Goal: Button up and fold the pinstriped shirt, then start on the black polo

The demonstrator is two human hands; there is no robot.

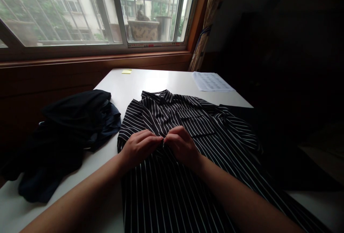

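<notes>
A black shirt with white stripes (166, 186) lies spread out on the white table (129, 82), its collar (158, 96) toward the window. Over its front, my left hand (142, 144) and my right hand (182, 145) meet with fingertips nearly touching. Both hands are closed in a pinch on the shirt's front edge, below the collar. Whether a button is between the fingertips is hidden. The sleeves lie out to either side, and a chest pocket shows right of my right hand.
Dark clothes (77, 118) are heaped at the table's left. Printed papers (212, 81) lie at the far right corner, and a yellow sticky note (126, 71) at the far left. Dark cloth (239, 113) lies right of the shirt. A barred window and a curtain (201, 43) stand behind.
</notes>
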